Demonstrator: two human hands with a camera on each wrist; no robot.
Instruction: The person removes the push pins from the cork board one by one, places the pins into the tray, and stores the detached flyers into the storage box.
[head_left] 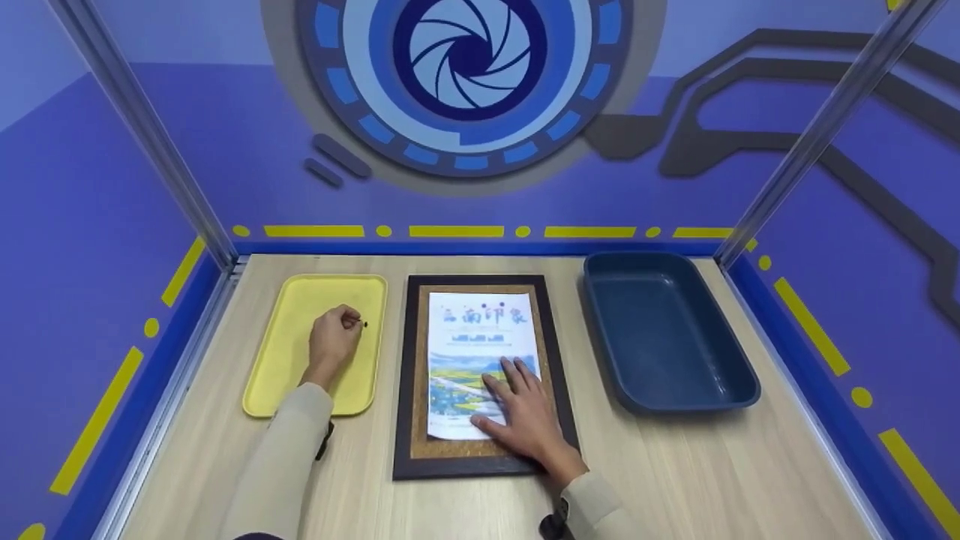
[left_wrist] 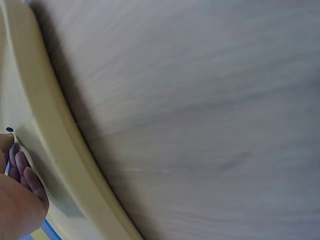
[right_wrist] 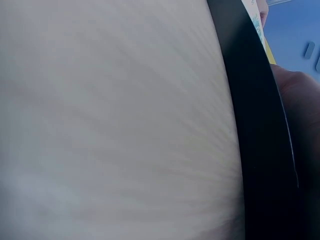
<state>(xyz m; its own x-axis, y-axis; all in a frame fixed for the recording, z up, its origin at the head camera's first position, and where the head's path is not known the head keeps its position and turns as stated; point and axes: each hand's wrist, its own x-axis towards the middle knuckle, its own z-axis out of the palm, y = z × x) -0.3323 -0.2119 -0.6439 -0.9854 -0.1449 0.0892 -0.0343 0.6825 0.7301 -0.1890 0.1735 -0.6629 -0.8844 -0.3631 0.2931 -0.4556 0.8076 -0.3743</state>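
Over the yellow tray (head_left: 281,375), my left hand (head_left: 334,337) has its fingers curled, with thumb and forefinger pinching a small dark pushpin (head_left: 365,324). The dark head of the pin also shows at the fingertips in the left wrist view. A black-framed corkboard (head_left: 442,448) lies in the middle of the table, with a printed paper sheet (head_left: 450,375) on its cork. My right hand (head_left: 525,416) rests on the lower right of the sheet, fingers spread. In the right wrist view, the frame's dark edge (right_wrist: 245,125) hides most of that hand.
To the right of the corkboard stands a deep dark blue bin (head_left: 667,337). Blue-purple panels (head_left: 480,210) enclose the light wooden table (head_left: 450,510) at the back and both sides, with metal posts (head_left: 150,142) at the corners.
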